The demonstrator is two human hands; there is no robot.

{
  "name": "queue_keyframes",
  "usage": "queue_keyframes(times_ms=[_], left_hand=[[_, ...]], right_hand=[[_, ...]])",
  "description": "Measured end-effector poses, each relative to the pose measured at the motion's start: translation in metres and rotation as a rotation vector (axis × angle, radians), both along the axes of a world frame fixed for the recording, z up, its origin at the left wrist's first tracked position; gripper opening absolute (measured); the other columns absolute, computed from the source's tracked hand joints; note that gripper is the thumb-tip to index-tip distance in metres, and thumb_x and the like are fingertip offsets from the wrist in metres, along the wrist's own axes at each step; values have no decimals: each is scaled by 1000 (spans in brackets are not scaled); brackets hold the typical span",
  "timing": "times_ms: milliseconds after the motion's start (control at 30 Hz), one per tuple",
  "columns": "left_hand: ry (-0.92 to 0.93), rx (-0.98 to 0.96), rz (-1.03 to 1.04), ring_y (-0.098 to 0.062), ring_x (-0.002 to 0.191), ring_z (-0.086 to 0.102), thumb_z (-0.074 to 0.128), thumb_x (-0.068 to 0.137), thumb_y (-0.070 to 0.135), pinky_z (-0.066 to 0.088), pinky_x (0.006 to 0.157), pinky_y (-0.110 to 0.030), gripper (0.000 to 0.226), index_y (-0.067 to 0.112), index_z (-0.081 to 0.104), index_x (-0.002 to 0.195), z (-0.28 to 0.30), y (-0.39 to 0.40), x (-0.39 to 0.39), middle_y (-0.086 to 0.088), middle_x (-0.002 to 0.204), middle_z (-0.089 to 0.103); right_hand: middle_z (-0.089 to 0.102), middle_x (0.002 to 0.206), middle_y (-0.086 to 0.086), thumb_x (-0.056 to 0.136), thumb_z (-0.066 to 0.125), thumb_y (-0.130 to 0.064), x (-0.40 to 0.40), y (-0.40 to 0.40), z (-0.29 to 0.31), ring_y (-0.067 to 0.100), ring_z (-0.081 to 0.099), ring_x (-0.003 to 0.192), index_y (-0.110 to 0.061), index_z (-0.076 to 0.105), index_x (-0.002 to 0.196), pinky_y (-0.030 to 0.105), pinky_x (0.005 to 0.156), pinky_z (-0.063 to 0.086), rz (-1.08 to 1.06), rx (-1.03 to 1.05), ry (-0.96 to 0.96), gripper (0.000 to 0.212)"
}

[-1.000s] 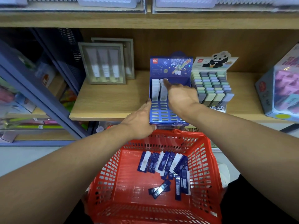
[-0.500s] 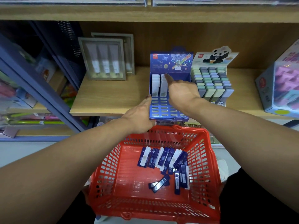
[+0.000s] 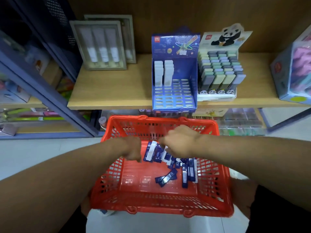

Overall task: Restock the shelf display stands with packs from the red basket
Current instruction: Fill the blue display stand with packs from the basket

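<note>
The red basket (image 3: pixel 224 190) sits low in front of me, with several dark blue packs (image 3: pixel 165 178) lying loose on its floor. Both hands are down inside it. My left hand (image 3: pixel 133 150) hangs with fingers pointing down beside a blue and white pack (image 3: pixel 149 153) and holds nothing that I can see. My right hand (image 3: pixel 180 142) is blurred and lies over the heap of packs, so its grip is hidden. On the shelf above stands the blue display stand (image 3: pixel 173 96), with two columns of white packs (image 3: pixel 164 73) at its back left and its other slots bare.
A panda display stand (image 3: pixel 220 74) full of pastel packs stands right of the blue one. Grey framed boxes (image 3: pixel 99 46) lean at the back left of the wooden shelf (image 3: pixel 109 91). A pink and blue box (image 3: pixel 294 68) sits far right. A dark blue rack (image 3: pixel 50 91) rises at left.
Both hands have come down from the blue display stand into the red basket. The view has tilted down, and the stand is no longer touched.
</note>
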State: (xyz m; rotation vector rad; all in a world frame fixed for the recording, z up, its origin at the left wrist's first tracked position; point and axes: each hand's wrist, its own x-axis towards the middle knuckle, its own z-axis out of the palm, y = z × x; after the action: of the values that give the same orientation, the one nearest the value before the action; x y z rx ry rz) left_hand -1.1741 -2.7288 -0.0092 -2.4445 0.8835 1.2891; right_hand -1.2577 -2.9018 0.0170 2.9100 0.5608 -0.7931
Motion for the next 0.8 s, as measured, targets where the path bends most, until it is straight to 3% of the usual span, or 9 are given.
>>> queue_keyframes(times_ms=[67,133,267,333,367,433,567,667,800], left_hand=[[28,92,55,-23,93,63,67,92,43,52,88,-31,32,13,69,82,-29,6,8,-6,94,67],[-11,55,156,-19,90,60,66,92,38,51,84,-28,29,12,70,105,-56,7,12,-1,99,64],[-23,-110,271,-28,122,59,59,97,30,47,100,-33,41,10,59,132,-115,-13,-6,-12,133,60],[-9,-155,347,-28,117,63,60,94,24,51,96,-35,36,12,61,128,-152,-24,-19,-10,129,64],[-21,-160,397,-27,113,65,60,92,22,54,92,-34,34,13,62,125,-168,-29,-25,-9,126,66],[-62,-171,513,-26,113,65,60,92,17,53,91,-31,36,11,56,127,-193,-36,-32,-11,126,63],[-80,-211,646,-33,127,51,55,94,7,41,105,-35,53,4,37,143,-217,-43,-32,-17,138,47],[-89,-266,691,-35,123,53,61,90,8,43,103,-39,51,4,43,138,-232,-40,-23,-17,135,48],[-98,-297,676,-32,113,60,67,90,10,46,90,-35,40,6,51,125,-245,-40,-15,-14,123,59]], right_hand=[[67,108,3,92,59,-15,-4,-6,-47,27,66,98,-17,64,112,35,80,54,7,-194,241,21],[65,121,3,92,60,-14,-5,-15,-93,27,63,112,-15,63,119,33,84,48,-175,-197,327,26],[68,109,11,91,54,-18,-6,-16,-181,33,66,104,-17,63,103,35,79,54,-853,187,265,15],[67,109,12,92,56,-23,-6,-9,-206,34,66,102,-19,58,103,34,74,50,-1082,310,213,11],[66,113,11,94,57,-27,-4,-6,-214,34,64,106,-18,57,111,34,75,48,-1147,346,182,20],[64,122,13,95,60,-34,3,-2,-226,34,61,114,-14,52,127,36,83,49,-1239,370,146,39],[64,124,13,91,67,-40,20,1,-244,33,60,116,-11,55,124,35,88,48,-1418,380,138,46],[64,124,13,91,68,-39,24,6,-252,34,60,116,-12,58,121,36,90,49,-1436,339,144,42],[70,112,10,92,63,-34,26,13,-260,31,67,102,-12,67,107,32,77,51,-1451,309,176,27]])
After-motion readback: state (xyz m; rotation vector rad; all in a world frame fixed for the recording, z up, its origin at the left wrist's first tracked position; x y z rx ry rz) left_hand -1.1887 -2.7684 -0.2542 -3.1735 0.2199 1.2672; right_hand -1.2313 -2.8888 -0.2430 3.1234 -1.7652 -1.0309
